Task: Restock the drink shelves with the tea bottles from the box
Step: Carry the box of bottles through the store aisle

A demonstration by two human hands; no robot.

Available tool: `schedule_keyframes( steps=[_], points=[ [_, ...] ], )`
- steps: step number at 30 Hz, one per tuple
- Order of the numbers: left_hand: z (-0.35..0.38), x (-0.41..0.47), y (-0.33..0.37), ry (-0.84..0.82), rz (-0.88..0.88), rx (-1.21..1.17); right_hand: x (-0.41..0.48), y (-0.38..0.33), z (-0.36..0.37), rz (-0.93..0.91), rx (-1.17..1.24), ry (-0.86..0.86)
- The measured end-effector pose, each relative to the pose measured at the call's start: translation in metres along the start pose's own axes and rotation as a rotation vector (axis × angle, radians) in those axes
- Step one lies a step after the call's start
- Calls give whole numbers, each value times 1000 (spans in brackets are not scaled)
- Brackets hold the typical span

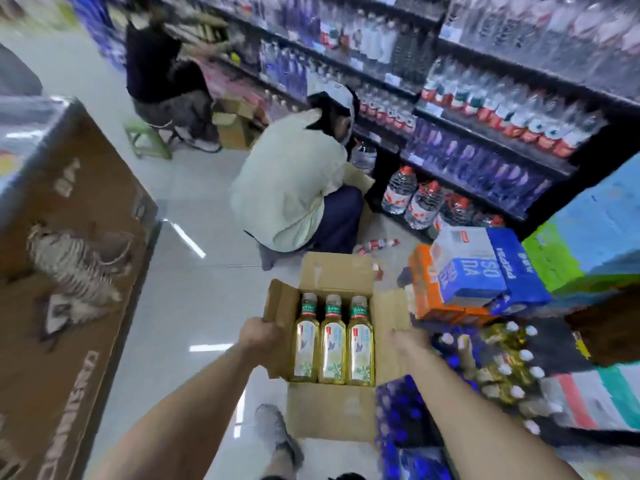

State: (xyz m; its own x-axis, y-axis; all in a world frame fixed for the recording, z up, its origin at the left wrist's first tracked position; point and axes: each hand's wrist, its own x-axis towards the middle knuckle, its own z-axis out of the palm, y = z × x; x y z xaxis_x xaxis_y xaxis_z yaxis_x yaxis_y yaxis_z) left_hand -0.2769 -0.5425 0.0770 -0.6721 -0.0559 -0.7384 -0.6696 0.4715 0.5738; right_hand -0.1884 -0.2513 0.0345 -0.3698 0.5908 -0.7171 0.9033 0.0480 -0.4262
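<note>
An open cardboard box [329, 410] is held up in front of me, flaps spread. Three tea bottles [333, 341] with yellow-green liquid and green-banded caps lie side by side inside it. My left hand [259, 332] grips the box's left flap and side. My right hand [410, 341] holds the right side, fingers hidden behind the cardboard. The drink shelves [485, 109] run along the right, filled with water and other bottles.
A person in a pale top [291, 188] crouches ahead by the shelves; another sits on a stool [149, 136] farther back. Stacked drink packs [478, 278] and bottle cases crowd the floor on the right. A large brown carton [69, 271] stands left.
</note>
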Motion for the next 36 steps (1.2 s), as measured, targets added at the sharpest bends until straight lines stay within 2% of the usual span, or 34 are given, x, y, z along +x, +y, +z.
schedule_keyframes(
  steps=[4,9,16,20,25,29,36],
  points=[
    [-93,56,0,20,-40,-116,-4,-85,86,-19,-25,26],
    [-205,143,-15,30,-76,-179,-17,-187,186,-64,-5,-54],
    [-327,207,31,234,-245,-375,17,-334,322,-155,-69,-206],
    [-388,259,68,289,-269,-422,13,-437,386,-213,-109,-270],
    [-462,334,91,348,-356,-600,30,-552,464,-239,-148,-345],
    [-515,379,135,422,-389,-649,25,-646,510,-297,-198,-331],
    [-609,485,198,451,-368,-728,32,-797,578,-369,-279,-289]
  ],
)
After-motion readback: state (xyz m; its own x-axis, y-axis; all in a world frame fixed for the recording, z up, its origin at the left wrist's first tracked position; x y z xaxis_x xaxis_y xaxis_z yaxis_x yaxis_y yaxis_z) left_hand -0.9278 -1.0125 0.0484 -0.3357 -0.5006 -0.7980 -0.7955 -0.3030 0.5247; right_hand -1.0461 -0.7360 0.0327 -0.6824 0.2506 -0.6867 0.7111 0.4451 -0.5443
